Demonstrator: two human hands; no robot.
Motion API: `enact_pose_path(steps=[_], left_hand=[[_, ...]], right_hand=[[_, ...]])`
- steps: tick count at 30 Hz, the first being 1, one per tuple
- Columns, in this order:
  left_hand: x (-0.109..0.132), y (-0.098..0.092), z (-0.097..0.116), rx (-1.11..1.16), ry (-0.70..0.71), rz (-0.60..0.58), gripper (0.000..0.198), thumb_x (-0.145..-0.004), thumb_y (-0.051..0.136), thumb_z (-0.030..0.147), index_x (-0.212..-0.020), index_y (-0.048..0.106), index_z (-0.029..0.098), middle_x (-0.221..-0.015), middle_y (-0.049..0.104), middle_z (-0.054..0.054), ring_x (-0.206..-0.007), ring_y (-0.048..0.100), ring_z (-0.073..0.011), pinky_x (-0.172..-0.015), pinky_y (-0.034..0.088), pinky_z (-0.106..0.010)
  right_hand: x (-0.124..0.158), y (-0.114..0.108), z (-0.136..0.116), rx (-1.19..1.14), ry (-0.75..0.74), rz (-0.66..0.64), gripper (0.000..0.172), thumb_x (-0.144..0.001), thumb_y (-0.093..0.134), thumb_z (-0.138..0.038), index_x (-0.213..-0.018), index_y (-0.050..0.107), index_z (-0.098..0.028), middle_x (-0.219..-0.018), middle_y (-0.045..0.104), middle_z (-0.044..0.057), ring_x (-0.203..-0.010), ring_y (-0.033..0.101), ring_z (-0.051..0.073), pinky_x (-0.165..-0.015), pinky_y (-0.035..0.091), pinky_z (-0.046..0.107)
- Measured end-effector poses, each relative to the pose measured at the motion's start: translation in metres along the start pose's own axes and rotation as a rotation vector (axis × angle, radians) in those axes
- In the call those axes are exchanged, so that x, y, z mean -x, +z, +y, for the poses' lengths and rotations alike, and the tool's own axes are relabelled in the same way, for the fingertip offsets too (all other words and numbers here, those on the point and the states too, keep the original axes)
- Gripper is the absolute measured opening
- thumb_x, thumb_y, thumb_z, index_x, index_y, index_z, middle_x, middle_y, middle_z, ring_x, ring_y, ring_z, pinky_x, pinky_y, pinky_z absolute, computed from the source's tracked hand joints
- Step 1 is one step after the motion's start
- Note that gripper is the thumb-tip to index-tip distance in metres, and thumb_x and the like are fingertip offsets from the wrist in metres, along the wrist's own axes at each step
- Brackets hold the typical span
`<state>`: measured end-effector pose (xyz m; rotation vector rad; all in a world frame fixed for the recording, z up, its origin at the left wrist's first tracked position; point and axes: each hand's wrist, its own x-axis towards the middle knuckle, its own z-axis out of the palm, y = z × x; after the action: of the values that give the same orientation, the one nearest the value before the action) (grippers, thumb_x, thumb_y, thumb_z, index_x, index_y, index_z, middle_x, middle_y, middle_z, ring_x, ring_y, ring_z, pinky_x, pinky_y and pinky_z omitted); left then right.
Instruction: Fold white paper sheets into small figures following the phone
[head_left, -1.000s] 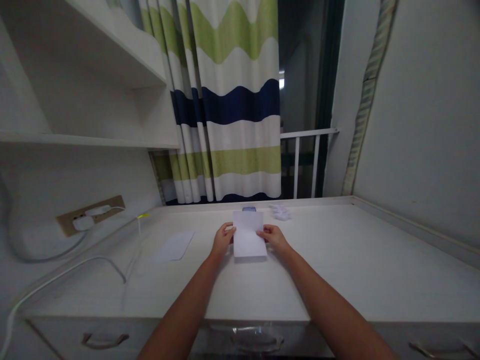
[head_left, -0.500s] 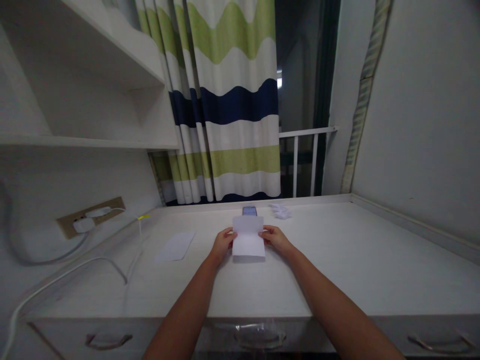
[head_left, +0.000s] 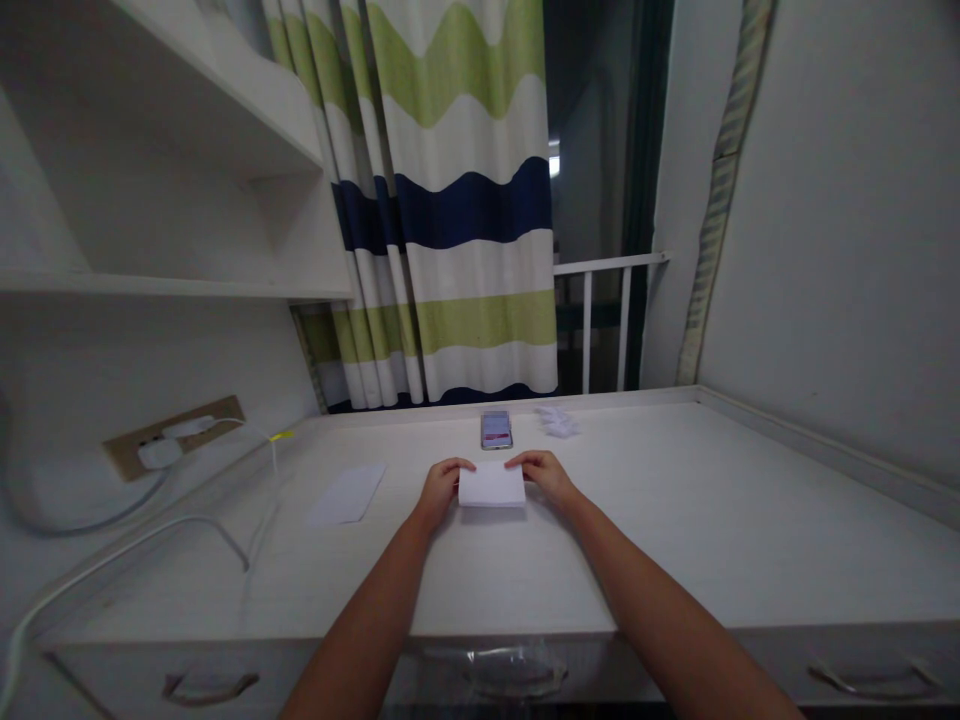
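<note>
A white sheet of paper (head_left: pixel 491 486), folded in half, is held just above the desk between my two hands. My left hand (head_left: pixel 444 486) grips its left side, thumb and fingers closed near the upper corner. On the other side my right hand (head_left: pixel 547 474) pinches the upper right corner, with some fingers behind the paper. Just beyond the folded sheet lies a smartphone (head_left: pixel 496 430) with its screen lit. To the right of the phone sits a small pile of folded white paper pieces (head_left: pixel 557 422).
More white paper (head_left: pixel 351 494) lies flat on the left of the white desk (head_left: pixel 720 530). A white cable (head_left: pixel 135 545) runs along the left edge, near plugs in a wall socket (head_left: pixel 174 438). Shelves overhang at left; a striped curtain (head_left: pixel 480 210) hangs behind.
The upper half of the paper has been folded down, so the sheet is now about half as tall. More of the phone shows behind it.
</note>
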<state>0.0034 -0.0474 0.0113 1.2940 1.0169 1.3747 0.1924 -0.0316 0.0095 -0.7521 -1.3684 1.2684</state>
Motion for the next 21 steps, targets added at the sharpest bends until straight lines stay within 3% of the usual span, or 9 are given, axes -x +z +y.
enact_pose_path(steps=[4, 8, 12, 17, 21], left_hand=[[0.0048, 0.0021, 0.0051, 0.006, 0.007, -0.045, 0.019, -0.060, 0.050, 0.029, -0.068, 0.058, 0.013, -0.070, 0.056, -0.002, -0.060, 0.051, -0.0119, -0.047, 0.036, -0.020], [0.0051, 0.0024, 0.0063, -0.137, 0.112, -0.019, 0.030, -0.054, 0.061, 0.023, -0.082, 0.055, 0.015, -0.073, 0.056, -0.001, -0.064, 0.052, -0.0124, -0.052, 0.037, -0.019], [0.0063, 0.0026, 0.0052, -0.179, 0.156, -0.110, 0.049, -0.058, 0.061, 0.024, -0.104, 0.045, 0.017, -0.072, 0.056, 0.000, -0.062, 0.053, -0.0129, -0.053, 0.037, -0.021], [0.0102, 0.0057, 0.0049, -0.242, 0.201, -0.234, 0.059, -0.061, 0.061, 0.026, -0.114, 0.039, 0.017, -0.071, 0.055, 0.000, -0.063, 0.053, -0.0130, -0.055, 0.038, -0.022], [0.0095, 0.0087, 0.0058, -0.200, 0.191, -0.145, 0.068, -0.058, 0.064, 0.027, -0.118, 0.035, 0.018, -0.075, 0.054, -0.001, -0.064, 0.053, -0.0129, -0.056, 0.041, -0.022]], right_hand=[[0.0007, 0.0006, 0.0004, 0.048, 0.000, 0.013, 0.017, -0.053, 0.050, -0.018, -0.062, 0.065, -0.014, -0.067, 0.063, 0.004, -0.062, 0.055, 0.013, -0.062, 0.042, 0.027], [0.0036, 0.0037, -0.0049, 0.081, -0.020, -0.015, 0.016, -0.055, 0.052, -0.021, -0.066, 0.063, -0.015, -0.072, 0.062, 0.003, -0.064, 0.054, 0.013, -0.058, 0.042, 0.025], [0.0052, 0.0070, -0.0069, 0.119, -0.004, -0.005, 0.025, -0.055, 0.059, -0.028, -0.078, 0.056, -0.017, -0.059, 0.056, -0.002, -0.053, 0.050, 0.010, -0.048, 0.038, 0.022], [0.0059, 0.0091, -0.0010, 0.212, 0.043, -0.169, 0.029, -0.053, 0.064, -0.031, -0.074, 0.057, -0.013, -0.052, 0.051, -0.003, -0.047, 0.044, 0.008, -0.046, 0.031, 0.020], [0.0047, 0.0080, 0.0005, 0.194, 0.063, -0.220, 0.025, -0.051, 0.066, -0.030, -0.064, 0.055, -0.013, -0.054, 0.053, -0.002, -0.049, 0.045, 0.008, -0.047, 0.031, 0.020]])
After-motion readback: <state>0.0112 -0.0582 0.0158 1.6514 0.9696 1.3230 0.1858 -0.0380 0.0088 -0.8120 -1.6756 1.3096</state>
